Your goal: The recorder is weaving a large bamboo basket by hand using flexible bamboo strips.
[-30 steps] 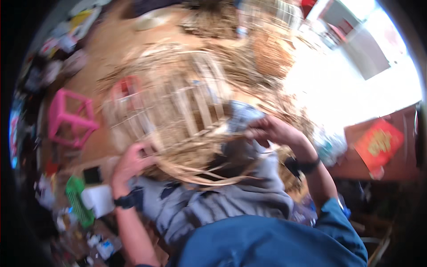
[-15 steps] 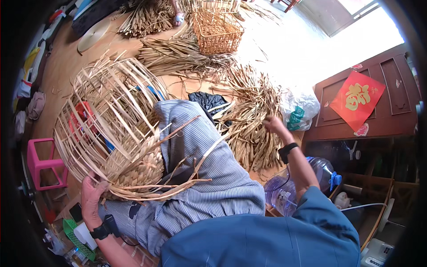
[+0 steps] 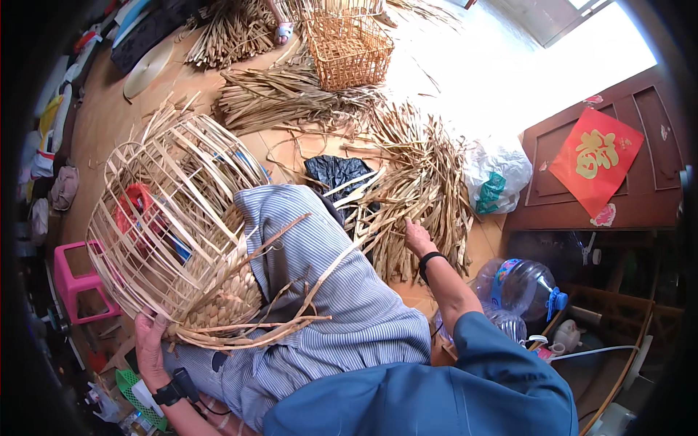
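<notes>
A half-woven basket with bare upright slats rests tilted against my left thigh, its lower part plaited from dried leaf strips. My left hand is closed on its near edge, the thumb on the outside. Several loose strips trail from that edge across my lap. To the right, my right hand reaches down to a spread pile of dried leaf strips. Its fingers are drawn together against the strips; what lies between them is too small to make out. Inside the basket a red thing shows between the slats.
Beyond my knee lies a black plastic bag. More strip bundles and an open wicker basket stand farther off. On the right are a white plastic bag, a large clear bottle and a wooden door. A pink stool stands left.
My right hand has come nearer and to the left over the strip pile. My left hand keeps its hold on the basket; the whole view has shifted slightly.
</notes>
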### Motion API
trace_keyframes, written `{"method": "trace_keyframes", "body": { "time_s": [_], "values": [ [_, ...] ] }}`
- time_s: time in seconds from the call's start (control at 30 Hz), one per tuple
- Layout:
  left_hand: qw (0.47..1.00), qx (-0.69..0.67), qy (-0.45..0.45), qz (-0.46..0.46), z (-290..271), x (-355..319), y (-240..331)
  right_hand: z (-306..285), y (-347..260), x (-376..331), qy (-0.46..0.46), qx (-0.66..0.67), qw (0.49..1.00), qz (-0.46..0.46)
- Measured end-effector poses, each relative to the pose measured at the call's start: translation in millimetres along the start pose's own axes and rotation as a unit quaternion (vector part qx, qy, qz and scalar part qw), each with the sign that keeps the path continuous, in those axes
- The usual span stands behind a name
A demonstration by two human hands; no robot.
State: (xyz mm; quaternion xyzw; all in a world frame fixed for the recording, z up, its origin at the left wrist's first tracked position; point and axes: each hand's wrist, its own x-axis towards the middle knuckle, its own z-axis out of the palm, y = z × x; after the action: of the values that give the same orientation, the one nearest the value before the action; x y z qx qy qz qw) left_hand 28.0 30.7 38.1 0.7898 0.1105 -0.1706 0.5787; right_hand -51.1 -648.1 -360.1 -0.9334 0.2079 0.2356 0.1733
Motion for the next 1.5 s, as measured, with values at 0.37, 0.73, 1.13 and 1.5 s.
{"method": "trace_keyframes", "body": {
  "time_s": [0.37,0.73,1.13,1.5],
  "values": [
    [0.999,-0.028,0.011,0.015,4.5,-1.0,0.7,-36.7,-39.3,5.5,0.124,-0.051,0.977,-0.165],
    [0.996,0.055,0.057,-0.047,8.4,-11.9,-3.5,112.3,-96.5,-68.0,-0.023,0.179,0.952,-0.249],
    [0.981,0.128,-0.062,0.130,14.0,11.2,-6.5,-61.0,-49.3,27.5,0.013,0.360,0.920,-0.154],
    [0.978,0.136,-0.024,0.155,17.5,13.4,-15.9,-209.2,-241.0,-51.3,0.037,0.615,0.756,-0.223]
  ]
}}
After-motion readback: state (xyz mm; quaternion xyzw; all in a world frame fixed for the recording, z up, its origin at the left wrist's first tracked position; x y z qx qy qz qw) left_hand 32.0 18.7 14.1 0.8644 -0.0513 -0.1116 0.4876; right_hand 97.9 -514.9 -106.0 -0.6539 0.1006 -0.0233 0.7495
